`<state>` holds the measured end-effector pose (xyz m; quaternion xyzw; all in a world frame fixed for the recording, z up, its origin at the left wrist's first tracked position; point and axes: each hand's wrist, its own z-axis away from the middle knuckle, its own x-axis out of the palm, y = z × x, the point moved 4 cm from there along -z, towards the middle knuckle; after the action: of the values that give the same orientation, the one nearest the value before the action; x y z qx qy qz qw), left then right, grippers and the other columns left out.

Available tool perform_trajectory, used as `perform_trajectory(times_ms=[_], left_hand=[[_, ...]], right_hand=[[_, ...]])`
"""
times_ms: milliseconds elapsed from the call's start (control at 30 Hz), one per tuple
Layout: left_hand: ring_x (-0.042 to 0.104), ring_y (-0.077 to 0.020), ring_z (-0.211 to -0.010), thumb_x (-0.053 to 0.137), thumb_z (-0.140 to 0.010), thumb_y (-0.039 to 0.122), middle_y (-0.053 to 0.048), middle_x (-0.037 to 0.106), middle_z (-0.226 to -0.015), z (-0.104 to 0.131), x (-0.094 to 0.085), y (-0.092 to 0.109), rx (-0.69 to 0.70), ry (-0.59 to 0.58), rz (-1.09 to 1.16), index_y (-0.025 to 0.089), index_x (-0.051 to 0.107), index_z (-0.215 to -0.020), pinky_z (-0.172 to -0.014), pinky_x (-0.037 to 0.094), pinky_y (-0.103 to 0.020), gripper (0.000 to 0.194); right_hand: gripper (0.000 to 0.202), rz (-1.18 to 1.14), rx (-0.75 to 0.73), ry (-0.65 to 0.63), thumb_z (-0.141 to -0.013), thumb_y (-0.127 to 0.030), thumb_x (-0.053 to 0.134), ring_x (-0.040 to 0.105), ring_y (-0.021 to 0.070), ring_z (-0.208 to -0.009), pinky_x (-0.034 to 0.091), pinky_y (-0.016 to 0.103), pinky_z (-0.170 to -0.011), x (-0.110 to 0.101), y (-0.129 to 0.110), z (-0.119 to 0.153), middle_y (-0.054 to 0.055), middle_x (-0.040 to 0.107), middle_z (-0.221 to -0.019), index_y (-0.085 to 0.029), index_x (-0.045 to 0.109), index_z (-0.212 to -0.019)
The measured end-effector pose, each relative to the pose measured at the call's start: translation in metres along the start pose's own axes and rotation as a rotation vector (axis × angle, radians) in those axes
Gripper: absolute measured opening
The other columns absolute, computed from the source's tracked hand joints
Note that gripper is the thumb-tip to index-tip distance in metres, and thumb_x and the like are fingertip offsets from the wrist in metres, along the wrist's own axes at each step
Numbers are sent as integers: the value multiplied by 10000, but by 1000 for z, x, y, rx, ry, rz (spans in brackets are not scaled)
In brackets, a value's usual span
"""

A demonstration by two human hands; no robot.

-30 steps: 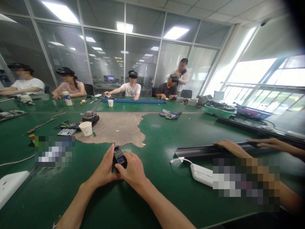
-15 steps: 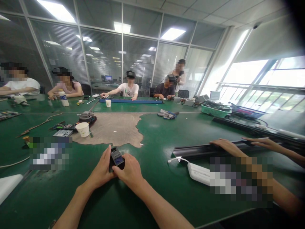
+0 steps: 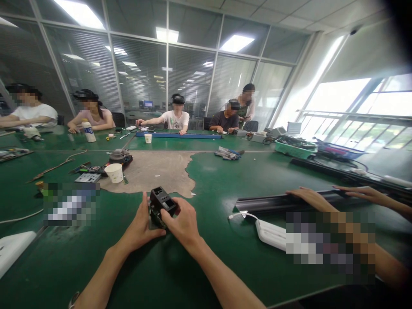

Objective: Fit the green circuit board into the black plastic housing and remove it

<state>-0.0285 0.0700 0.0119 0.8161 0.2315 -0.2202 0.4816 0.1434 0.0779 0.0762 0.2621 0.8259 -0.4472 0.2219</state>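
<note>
A small black box-shaped device (image 3: 163, 198) with square and slot-like openings on its top is held just above the green table, tilted. My right hand (image 3: 185, 221) is closed on its right side, thumb across the near face and fingers behind. My left hand (image 3: 138, 227) cups the left side, its fingers upright along the edge and its thumb stretched out below the near end. Part of the left hand's contact is hidden behind the device. What the device is exactly, I cannot make out.
A paper cup (image 3: 114, 173) and circuit parts (image 3: 88, 177) lie ahead left, by a brown patch (image 3: 151, 169). To the right, another person's hands (image 3: 310, 198) rest on a long black bar (image 3: 264, 204), near a white power bank-like block (image 3: 272, 235). Gloves (image 3: 228, 153) lie farther off.
The device has been turned and tilted in my hands, so its top openings and near side show. My left thumb has moved down, away from its near face. The view has shifted slightly.
</note>
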Motion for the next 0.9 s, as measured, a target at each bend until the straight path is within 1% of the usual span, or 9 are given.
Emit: perform_trajectory(times_ms=[167, 267, 333, 400, 467, 600, 733, 833, 900], left_hand=[[296, -352, -1338, 774, -622, 412, -160, 245, -1466, 1, 0, 0, -47, -29, -27, 268, -170, -1448, -1070, 248, -570, 1262], [313, -364, -1322, 778, -610, 427, -170, 289, -1436, 0, 1, 1, -53, -32, -56, 237, -159, -1454, -1061, 259, -573, 1275], [316, -375, -1317, 778, -605, 444, -177, 276, -1441, 0, 1, 0, -65, -30, -75, 230, -156, -1455, -1056, 264, -578, 1282], [308, -379, -1322, 767, -615, 462, -180, 253, -1453, 0, 2, 0, -80, -38, -90, 229, -162, -1454, -1056, 265, -578, 1274], [300, -371, -1330, 748, -639, 473, -181, 228, -1467, 0, 3, 0, -91, -47, -102, 226, -172, -1452, -1063, 261, -567, 1252], [291, -360, -1339, 723, -673, 469, -180, 150, -1504, 0, 2, 0, -86, -49, -111, 225, -173, -1451, -1075, 258, -547, 1212], [289, -364, -1342, 729, -672, 446, -177, 122, -1518, 0, 2, -1, -69, -41, -93, 228, -157, -1456, -1073, 265, -544, 1203], [289, -360, -1343, 725, -679, 432, -173, 111, -1524, 1, 2, -1, -62, -41, -81, 237, -152, -1457, -1076, 267, -542, 1189], [287, -356, -1344, 724, -680, 429, -168, 120, -1524, 1, 2, 0, -62, -41, -76, 245, -156, -1456, -1077, 267, -544, 1188]], right_hand=[[269, 148, 126, 15, -780, -352, 555, 590, 182, -842, 409, 264, -747, -18, 24, -14, 40, 647, -919, -200, 592, -999], [301, 301, 205, -83, -756, -372, 570, 608, 217, -845, 411, 287, -729, -17, 42, -16, 70, 651, -907, -184, 588, -990], [333, 399, 249, -174, -738, -384, 580, 619, 249, -831, 416, 313, -705, -13, 50, -15, 96, 651, -889, -170, 581, -992], [351, 462, 271, -249, -727, -391, 586, 623, 273, -826, 419, 334, -692, -10, 54, -12, 118, 648, -888, -160, 574, -991], [358, 480, 260, -275, -731, -412, 585, 617, 278, -848, 422, 344, -705, -8, 55, -11, 131, 640, -918, -158, 569, -984], [399, 447, 181, -236, -719, -438, 609, 577, 266, -934, 417, 338, -762, -7, 52, -11, 135, 612, -1022, -161, 556, -1001], [323, 346, 129, -208, -752, -350, 580, 584, 232, -911, 409, 309, -787, -6, 46, -12, 94, 636, -959, -174, 564, -1023], [266, 216, 95, -131, -797, -337, 535, 593, 209, -900, 412, 288, -791, -8, 34, -13, 60, 650, -928, -198, 586, -1019], [306, 123, 56, -64, -813, -350, 526, 590, 197, -917, 417, 280, -804, -10, 24, -13, 46, 651, -967, -211, 575, -1081]])
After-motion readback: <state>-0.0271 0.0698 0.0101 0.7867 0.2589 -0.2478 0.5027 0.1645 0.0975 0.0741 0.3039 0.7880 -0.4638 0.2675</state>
